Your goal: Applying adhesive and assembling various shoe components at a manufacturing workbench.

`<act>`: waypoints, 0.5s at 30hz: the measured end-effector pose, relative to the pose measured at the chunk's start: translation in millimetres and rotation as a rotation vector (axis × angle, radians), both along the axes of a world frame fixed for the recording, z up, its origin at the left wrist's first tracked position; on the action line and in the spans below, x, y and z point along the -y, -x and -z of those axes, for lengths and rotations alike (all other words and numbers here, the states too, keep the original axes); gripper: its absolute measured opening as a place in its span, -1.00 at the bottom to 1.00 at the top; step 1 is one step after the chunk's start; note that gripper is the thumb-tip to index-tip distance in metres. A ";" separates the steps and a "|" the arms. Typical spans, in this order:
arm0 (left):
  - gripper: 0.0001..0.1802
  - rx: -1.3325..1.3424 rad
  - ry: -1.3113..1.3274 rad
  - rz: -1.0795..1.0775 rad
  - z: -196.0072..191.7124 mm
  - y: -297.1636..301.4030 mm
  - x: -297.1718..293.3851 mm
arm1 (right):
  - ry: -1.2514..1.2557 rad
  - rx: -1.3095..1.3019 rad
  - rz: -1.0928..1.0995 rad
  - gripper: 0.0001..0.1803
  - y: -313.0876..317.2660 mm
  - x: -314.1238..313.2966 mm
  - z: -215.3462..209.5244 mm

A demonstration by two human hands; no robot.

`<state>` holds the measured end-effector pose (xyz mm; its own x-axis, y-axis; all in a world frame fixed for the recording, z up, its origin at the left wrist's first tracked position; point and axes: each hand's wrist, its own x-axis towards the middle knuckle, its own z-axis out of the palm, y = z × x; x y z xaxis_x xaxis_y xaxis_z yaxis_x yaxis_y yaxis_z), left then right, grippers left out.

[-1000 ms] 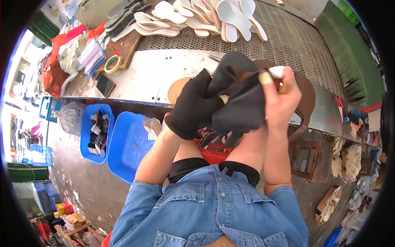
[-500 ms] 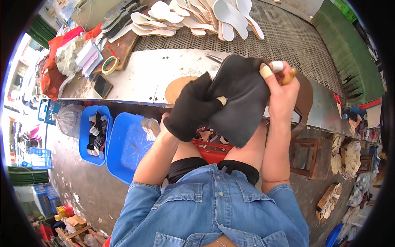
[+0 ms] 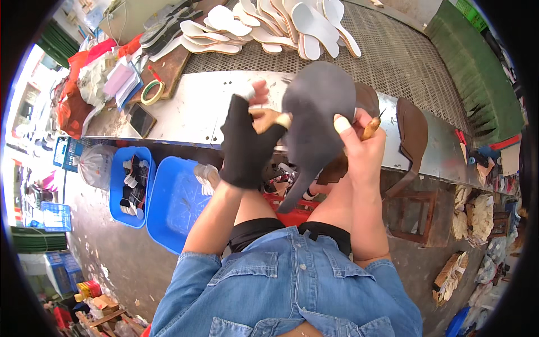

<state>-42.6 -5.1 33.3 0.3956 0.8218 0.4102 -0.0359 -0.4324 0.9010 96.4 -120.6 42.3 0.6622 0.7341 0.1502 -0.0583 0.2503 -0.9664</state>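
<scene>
While a large blue bin (image 3: 177,205) stands below the edge of the table (image 3: 193,118) at far left, I see the gloved left hand (image 3: 251,140) just beside the dark, tailed piece (image 3: 319,95), thumb spread from fingers; I cannot tell whether the thumb tip brushes it. The slightly blurred piece lies between both hands, tail dangling toward the lap. Half a second ago the left hand gripped it and it was spread wide; now that grip is released and the tail hangs narrow. Left forearm slants inward. My right hand (image 3: 362,145) pinches the piece's right side, also carrying a wooden-handled pointed tool (image 3: 370,129), its forearm nearly straight up. Farther right, a brown piece (image 3: 412,126) overhangs the table.
</scene>
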 end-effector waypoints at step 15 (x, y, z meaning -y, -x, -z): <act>-0.80 0.211 0.542 0.258 0.3 -4.3 18.5 | 0.119 0.510 0.030 -0.43 24.3 -2.4 3.4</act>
